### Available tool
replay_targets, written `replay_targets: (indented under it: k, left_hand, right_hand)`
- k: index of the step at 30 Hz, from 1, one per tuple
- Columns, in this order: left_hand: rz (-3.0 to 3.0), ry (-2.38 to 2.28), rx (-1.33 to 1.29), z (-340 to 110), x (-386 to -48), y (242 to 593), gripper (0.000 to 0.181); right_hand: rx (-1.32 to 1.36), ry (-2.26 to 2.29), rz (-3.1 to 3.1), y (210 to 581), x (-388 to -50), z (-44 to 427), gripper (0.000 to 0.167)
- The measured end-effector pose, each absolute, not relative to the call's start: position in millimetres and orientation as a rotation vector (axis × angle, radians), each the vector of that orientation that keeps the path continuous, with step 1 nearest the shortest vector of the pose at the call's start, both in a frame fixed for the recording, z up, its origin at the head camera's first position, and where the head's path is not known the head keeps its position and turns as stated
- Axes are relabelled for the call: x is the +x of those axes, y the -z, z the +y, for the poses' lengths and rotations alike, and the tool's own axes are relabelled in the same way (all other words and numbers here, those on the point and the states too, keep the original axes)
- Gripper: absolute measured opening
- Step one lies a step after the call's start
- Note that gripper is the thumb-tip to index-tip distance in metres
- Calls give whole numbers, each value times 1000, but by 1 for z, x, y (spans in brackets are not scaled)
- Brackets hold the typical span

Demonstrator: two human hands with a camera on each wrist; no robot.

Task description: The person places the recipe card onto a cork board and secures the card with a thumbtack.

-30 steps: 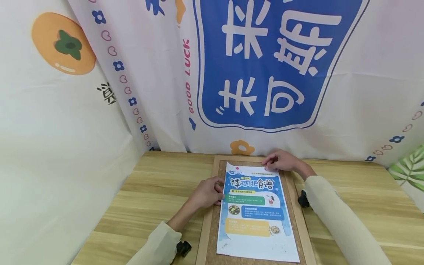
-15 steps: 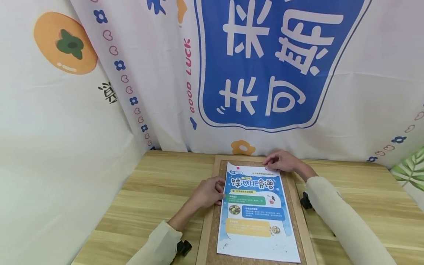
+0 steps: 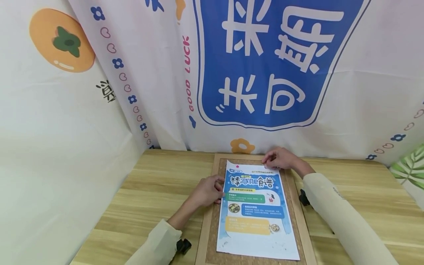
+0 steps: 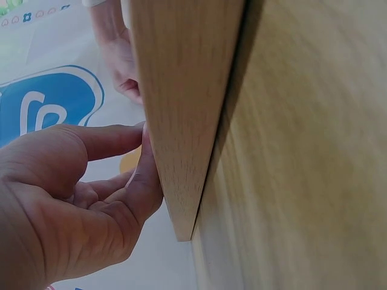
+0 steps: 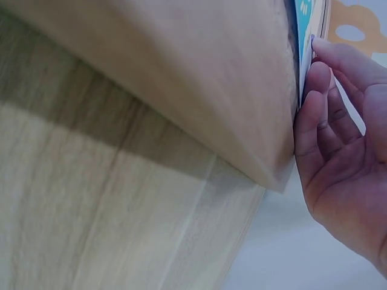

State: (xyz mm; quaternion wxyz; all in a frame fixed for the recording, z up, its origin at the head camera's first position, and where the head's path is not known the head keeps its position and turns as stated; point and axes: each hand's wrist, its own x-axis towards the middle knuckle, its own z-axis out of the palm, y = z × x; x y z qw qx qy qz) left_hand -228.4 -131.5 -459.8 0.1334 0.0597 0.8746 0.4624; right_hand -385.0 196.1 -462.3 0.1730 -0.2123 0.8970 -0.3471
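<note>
A printed poster (image 3: 255, 209) lies on a wood-framed cork board (image 3: 301, 221). At the poster's left edge is my left hand (image 3: 208, 191), fingers curled; in the left wrist view the left hand (image 4: 91, 193) brings thumb and index fingertips together beside the frame (image 4: 181, 109), pinching the paper's edge. My right hand (image 3: 281, 159) is at the poster's top right corner. The right wrist view shows the right hand (image 5: 347, 133) with its fingertips at a small purple pin (image 5: 313, 39), other fingers bent against the board's side. A red pin (image 3: 237, 166) sits in the top left corner.
The board lies on a wood-grain table (image 3: 159, 184), its far end near a printed cloth backdrop (image 3: 159, 73). Black clips (image 3: 183, 246) are at both sleeves. A green leaf print (image 3: 410, 169) shows at the right.
</note>
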Motion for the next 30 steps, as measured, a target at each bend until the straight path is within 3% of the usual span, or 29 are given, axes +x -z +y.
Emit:
replay_targets:
  k: [16, 30]
  left_hand:
    - [2540, -1336, 186, -132, -229, 461, 47]
    - [2558, -1307, 199, -132, -230, 461, 48]
  right_hand:
    - [-698, 941, 2620, 466, -379, 202, 23]
    - [-709, 867, 2681, 431, -321, 237, 41]
